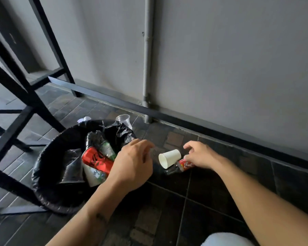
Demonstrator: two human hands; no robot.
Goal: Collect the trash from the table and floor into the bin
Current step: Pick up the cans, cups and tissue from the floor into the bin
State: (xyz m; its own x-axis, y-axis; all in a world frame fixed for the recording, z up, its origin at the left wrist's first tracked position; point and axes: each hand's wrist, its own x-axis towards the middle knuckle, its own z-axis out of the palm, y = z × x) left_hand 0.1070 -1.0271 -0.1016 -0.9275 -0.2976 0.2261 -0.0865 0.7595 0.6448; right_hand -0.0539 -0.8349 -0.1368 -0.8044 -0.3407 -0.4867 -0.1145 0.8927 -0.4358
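Observation:
A round bin [43, 167] lined with a black bag stands on the dark tiled floor. It holds a red can [96, 159], a white printed cup [94, 176] and crumpled dark plastic. My left hand [133, 162] hovers over the bin's right rim, fingers loosely curled downward, holding nothing. Right of it a white paper cup [169, 158] lies on its side on the floor, mouth toward me. My right hand [199, 155] grips a dark bottle with a red label [184, 166] just behind and under that cup.
A clear plastic cup [124, 119] and a scrap of white paper [84, 119] lie on the floor behind the bin. Black metal furniture legs [20, 96] stand left of the bin. A grey pipe [147, 59] runs down the wall to the skirting.

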